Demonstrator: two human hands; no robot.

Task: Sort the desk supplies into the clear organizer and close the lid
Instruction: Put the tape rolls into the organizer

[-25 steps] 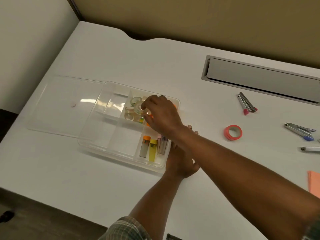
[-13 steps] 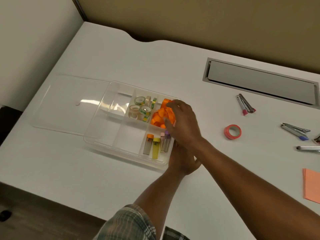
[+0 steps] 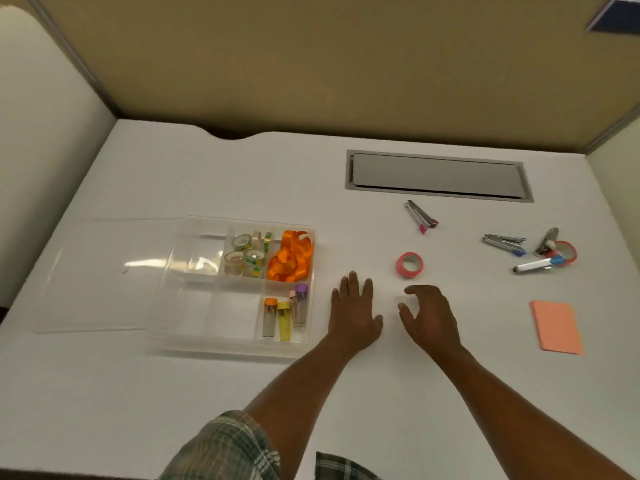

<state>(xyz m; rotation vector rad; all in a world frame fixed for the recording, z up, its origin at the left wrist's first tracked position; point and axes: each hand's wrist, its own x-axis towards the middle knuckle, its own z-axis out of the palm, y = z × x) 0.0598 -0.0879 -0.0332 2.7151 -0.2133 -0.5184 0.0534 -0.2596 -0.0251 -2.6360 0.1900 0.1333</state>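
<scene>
The clear organizer (image 3: 194,327) sits left of centre on the white desk, its lid (image 3: 100,271) slid off to the left. Inside lie tape rolls (image 3: 247,255), an orange ribbon (image 3: 291,258) and several capped tubes (image 3: 284,311). My left hand (image 3: 353,315) rests flat on the desk just right of the organizer, holding nothing. My right hand (image 3: 429,313) hovers beside it, fingers curled apart and empty, just below a red tape roll (image 3: 409,265). Loose on the right are a pink-tipped stapler (image 3: 420,216), a blue-tipped stapler (image 3: 504,244), a pen (image 3: 536,265) and orange sticky notes (image 3: 556,327).
A grey cable hatch (image 3: 438,176) is set into the desk at the back. Another red tape roll with a metal tool (image 3: 557,249) lies at the far right. Tan partition walls (image 3: 311,64) enclose the desk behind and at both sides.
My right hand left the organizer's compartments and drew back right onto the desk. My left hand came away from the organizer's corner. The view swung right and now shows more supplies.
</scene>
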